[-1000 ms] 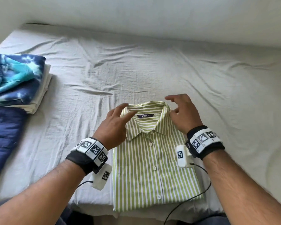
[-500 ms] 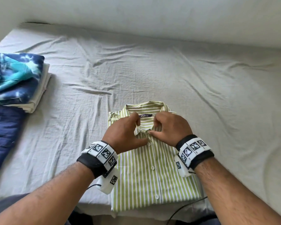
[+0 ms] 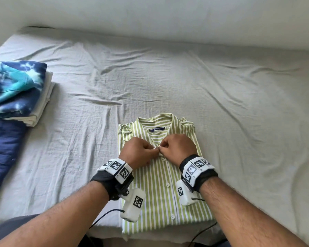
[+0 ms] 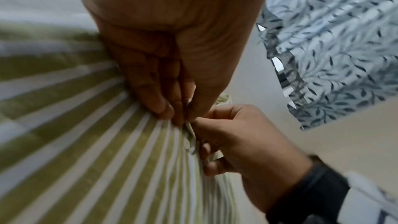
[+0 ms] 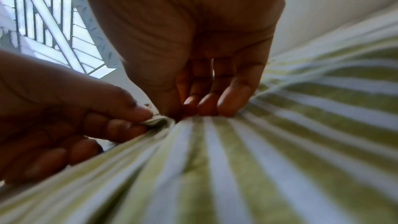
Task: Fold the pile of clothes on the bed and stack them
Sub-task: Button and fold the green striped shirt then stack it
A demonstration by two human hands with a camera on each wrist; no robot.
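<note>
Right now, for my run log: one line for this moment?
step: collar button | hands: left, right pinch striped shirt | stack: waiting

I count one green-and-white striped shirt (image 3: 161,189) folded on the bed (image 3: 185,82). On its placket I can make out three white buttons (image 3: 167,184) below the hands; any higher ones are hidden. There are two hands on it: my left hand (image 3: 138,151) and my right hand (image 3: 177,147). At the left edge I count one stack (image 3: 20,91) showing one tie-dye garment above pale folded pieces I cannot number, and one dark blue garment (image 3: 2,148) beside it.
</note>
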